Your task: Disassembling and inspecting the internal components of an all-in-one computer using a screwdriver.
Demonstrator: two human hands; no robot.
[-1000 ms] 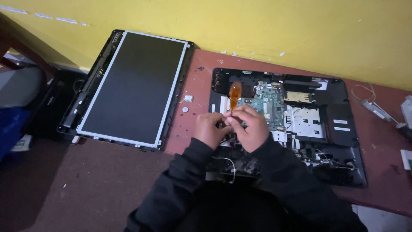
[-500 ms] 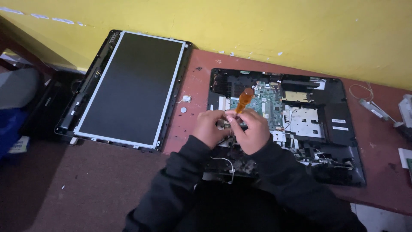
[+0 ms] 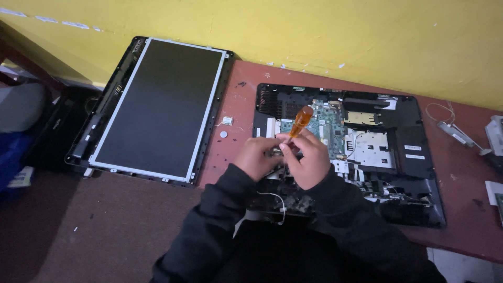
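Screwdriver (image 3: 301, 121), orange-handled, tilting toward one o'clock: my right hand (image 3: 309, 160) is gripping it tight, left hand (image 3: 258, 157) pinching beside its tip on the laptop base (image 3: 414, 173); I'm judging a screw being worked, needing steady downward pressure.

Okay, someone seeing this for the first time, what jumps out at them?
The orange-handled screwdriver in the right hand, over the opened laptop base with its green circuit board; the left hand rests beside it. To the left, a detached screen panel leans against the yellow wall.

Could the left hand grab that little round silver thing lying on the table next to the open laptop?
Probably yes: the left hand rests just beside the round silver piece, with only bare red table between them.
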